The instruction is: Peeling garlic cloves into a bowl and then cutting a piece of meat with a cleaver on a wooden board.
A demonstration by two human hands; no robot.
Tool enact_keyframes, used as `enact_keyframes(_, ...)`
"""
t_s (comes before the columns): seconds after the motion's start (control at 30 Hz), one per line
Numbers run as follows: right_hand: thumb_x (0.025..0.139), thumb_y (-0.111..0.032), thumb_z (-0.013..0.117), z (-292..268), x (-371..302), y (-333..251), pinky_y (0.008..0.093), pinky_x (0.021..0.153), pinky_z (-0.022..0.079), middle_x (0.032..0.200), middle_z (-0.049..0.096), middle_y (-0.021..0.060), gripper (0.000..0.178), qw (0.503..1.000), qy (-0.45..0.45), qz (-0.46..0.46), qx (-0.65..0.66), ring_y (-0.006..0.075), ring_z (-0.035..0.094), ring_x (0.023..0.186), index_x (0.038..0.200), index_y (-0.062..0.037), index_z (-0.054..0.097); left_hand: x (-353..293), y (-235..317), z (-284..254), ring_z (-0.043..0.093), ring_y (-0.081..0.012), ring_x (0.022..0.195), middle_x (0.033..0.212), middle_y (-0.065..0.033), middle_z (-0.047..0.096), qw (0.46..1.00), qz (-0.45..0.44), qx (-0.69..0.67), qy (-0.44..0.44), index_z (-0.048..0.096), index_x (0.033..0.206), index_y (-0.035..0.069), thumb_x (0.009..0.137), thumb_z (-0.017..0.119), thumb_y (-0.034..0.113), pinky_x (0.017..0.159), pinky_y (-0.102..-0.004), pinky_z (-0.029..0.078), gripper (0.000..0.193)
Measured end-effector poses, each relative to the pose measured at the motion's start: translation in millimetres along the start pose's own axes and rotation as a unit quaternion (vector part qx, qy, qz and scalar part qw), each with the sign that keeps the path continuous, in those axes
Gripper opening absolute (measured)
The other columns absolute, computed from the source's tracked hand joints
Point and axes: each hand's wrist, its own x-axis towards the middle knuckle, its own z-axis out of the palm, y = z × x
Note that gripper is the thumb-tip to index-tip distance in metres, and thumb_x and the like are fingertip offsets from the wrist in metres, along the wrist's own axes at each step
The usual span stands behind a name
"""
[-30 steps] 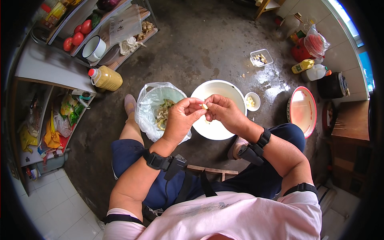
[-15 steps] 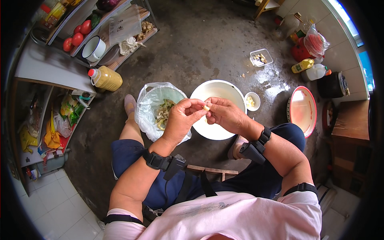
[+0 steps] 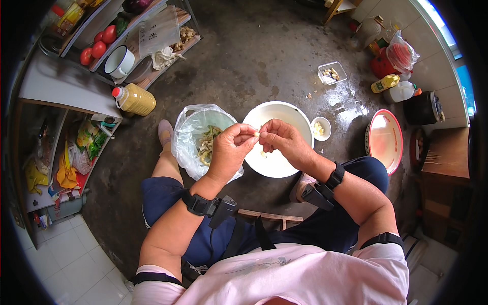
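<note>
Above the large white basin, my two hands meet at the fingertips. Between the thumb and fingers of my left hand is a small pale garlic clove. My right hand pinches at the same clove from the other side. A few small pale bits lie in the basin below. To its right stands a small white bowl with peeled cloves in it. On the left, a bin lined with a clear plastic bag holds peels and vegetable scraps.
Farther off, a clear plastic box with unpeeled cloves sits on the wet floor. At right are a red-rimmed enamel basin and bottles. A large oil jug stands by the shelves at left. A wooden stool bar shows between my legs.
Both hands have shifted slightly, with the fingertips and clove a little farther left. The right fingers have curled in closer around the clove. The containers have not moved.
</note>
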Motion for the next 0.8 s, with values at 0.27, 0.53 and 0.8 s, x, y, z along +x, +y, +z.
enact_keyframes(0.27,0.089,-0.017,0.058,-1.3,0.8,2.2,0.0219,0.063,0.046,0.079,0.058,0.0027,0.017,1.0,-0.002,-0.002,-0.009,0.0085,0.056,0.071,0.093,-0.0009,0.055,0.5,-3.4,-1.4,0.063,-0.0118,0.084,0.09,-0.0059,0.063,0.996,0.039,0.082,-0.008,0.061,0.094,-0.001,0.081,0.062,-0.004,0.074,-0.022,0.051,0.013)
enact_keyframes(0.53,0.086,-0.011,0.058,-1.6,0.8,3.8,0.0219,0.063,0.046,0.077,0.059,0.0027,0.01,0.999,-0.005,-0.011,0.03,0.0085,0.056,0.069,0.089,-0.0014,0.056,-0.3,-1.4,0.6,0.063,-0.0122,0.083,0.088,-0.0057,0.063,0.995,0.035,0.098,0.003,0.062,0.09,-0.002,0.08,0.063,-0.004,0.073,-0.0222,0.051,0.01)
enact_keyframes(0.8,0.086,-0.01,0.058,-0.6,0.9,2.4,0.0222,0.063,0.046,0.075,0.059,0.0028,0.008,0.999,-0.003,-0.006,0.036,0.0087,0.056,0.068,0.086,-0.0023,0.056,-0.2,-0.7,0.3,0.064,-0.0125,0.082,0.087,-0.0058,0.063,0.993,0.049,0.109,-0.003,0.062,0.09,-0.002,0.08,0.064,-0.003,0.072,-0.0221,0.051,0.01)
